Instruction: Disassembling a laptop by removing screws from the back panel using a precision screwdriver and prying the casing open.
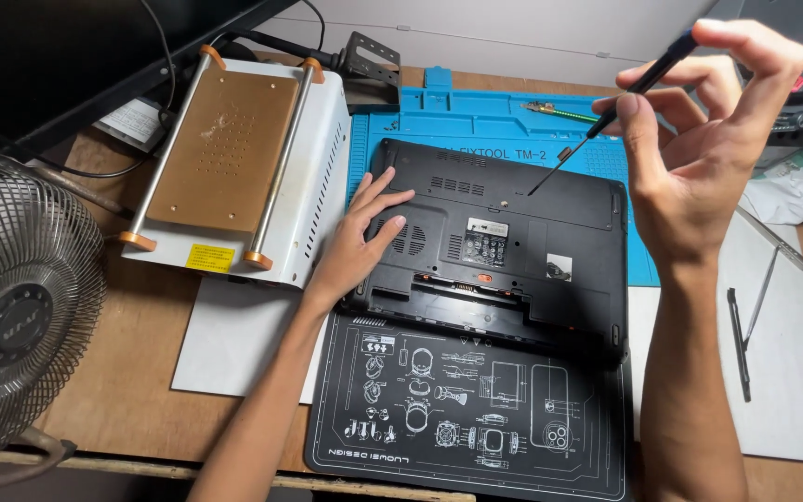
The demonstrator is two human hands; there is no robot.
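Left hand (362, 240) laid flat, fingers spread, palm down on left portion of upturned black laptop (504, 251). Right hand (699, 139) raised above laptop's right rear corner, thumb and fingertips pinched around black screwdriver (617, 102); tip angled down-left, at or just above laptop's underside, contact not confirmed. Laptop resting across blue work mat (476, 116) and black printed mat (467, 409), between both hands. White heating plate unit (234, 158) just beside left hand. Wire-guard fan (16, 297) at far left.

Black laptop (504, 242) on blue mat (476, 116); black mat (467, 409) (white line drawings).
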